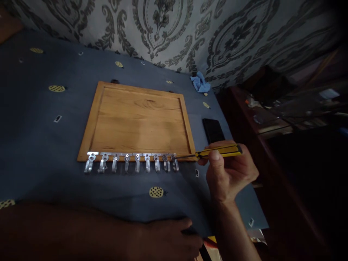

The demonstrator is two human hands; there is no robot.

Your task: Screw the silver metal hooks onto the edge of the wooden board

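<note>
My right hand (231, 170) is closed round the yellow and black handle of a screwdriver (220, 150), its thumb lying along the near side. The screwdriver's thin shaft points left, its tip at the rightmost of several silver metal hooks (137, 158). These hooks sit in a row along the near edge of a framed wooden panel (141, 119), their curved ends hanging past the edge. Down in shadow at the bottom is my left hand (168, 239), thumb and fingers apart, with nothing plainly seen between them. It is away from the panel.
A dark blue cloth with pineapple prints (73, 141) covers the table. Right of the panel lies a black phone (213, 130); a crumpled blue cloth (200, 83) is near the patterned wall (174, 32). Part of a person's arm (9, 27) shows at top left.
</note>
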